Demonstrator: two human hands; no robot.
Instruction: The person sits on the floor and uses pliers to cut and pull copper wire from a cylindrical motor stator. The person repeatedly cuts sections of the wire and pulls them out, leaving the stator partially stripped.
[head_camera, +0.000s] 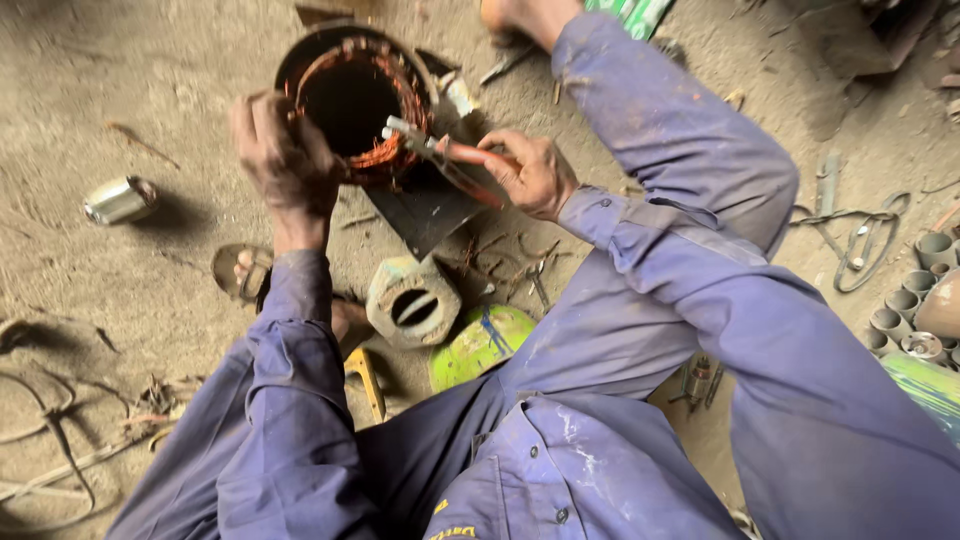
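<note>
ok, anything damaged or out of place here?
Left hand steadies a motor stator with frayed, uneven copper windings; right hand holds red-handled pliers against them. A small metal can lies tipped on the dirt, with scraps scattered around.

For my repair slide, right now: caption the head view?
Left hand steadies a copper-wound stator; right hand works red-handled pliers at its windings.

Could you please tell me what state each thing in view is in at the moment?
Motor stator: on its side, bore open, copper windings exposed.
Pliers: gripped, tips at the windings.
Right hand: closed on the pliers.
Left hand: resting on the stator rim.
Metal can: lying on its side.
</note>
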